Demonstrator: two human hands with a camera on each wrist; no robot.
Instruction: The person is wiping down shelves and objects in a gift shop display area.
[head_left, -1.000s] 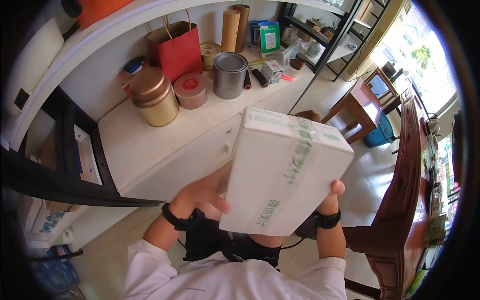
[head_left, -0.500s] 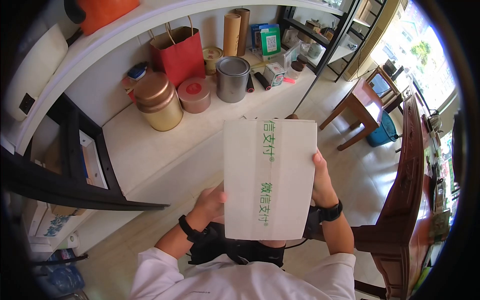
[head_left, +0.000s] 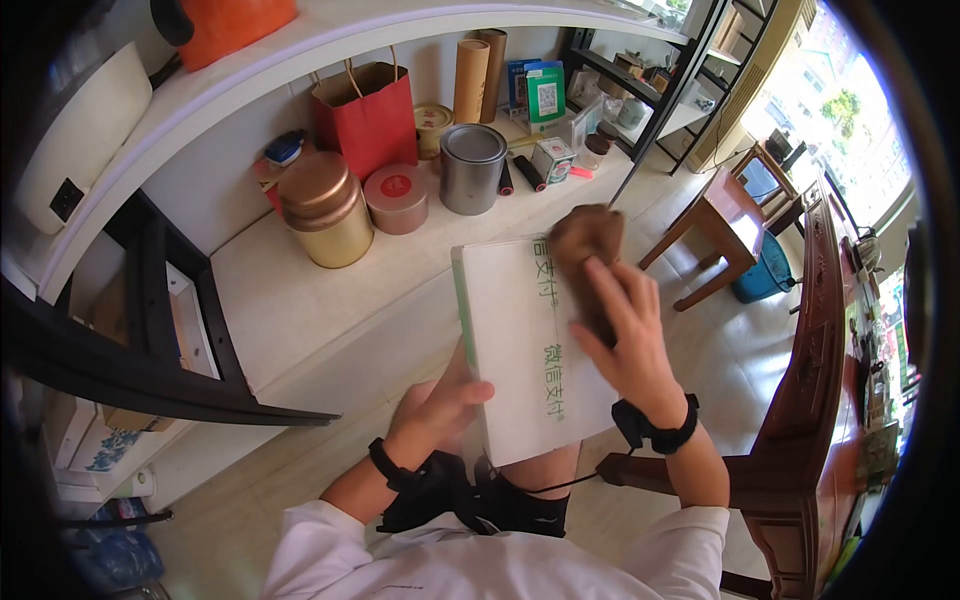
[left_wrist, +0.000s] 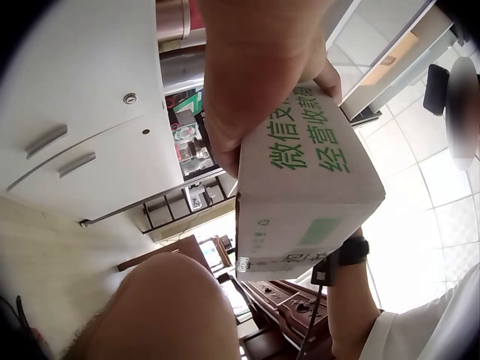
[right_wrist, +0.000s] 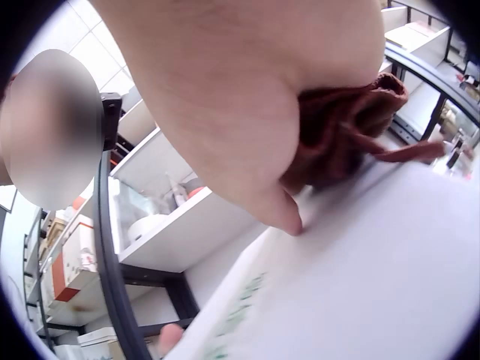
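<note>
The white box (head_left: 510, 345) is held up near the front edge of the cabinet top (head_left: 290, 315), gripped along its left side by the curled left hand (head_left: 435, 412). At its far right corner, a brown cloth (head_left: 583, 238) is grasped by the partly curled right hand (head_left: 637, 348). Wiping seems under way; steady bracing and even pressure appear called for.

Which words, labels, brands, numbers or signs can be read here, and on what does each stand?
"微信支付": on the tape along the white box.
"信支付": higher on this tape.
"微信支": on another side of the box, end hidden.
"经营收款": beside that, end hidden.
Other print, as on the green card, round red label and shirt, is too small or blurred.
</note>
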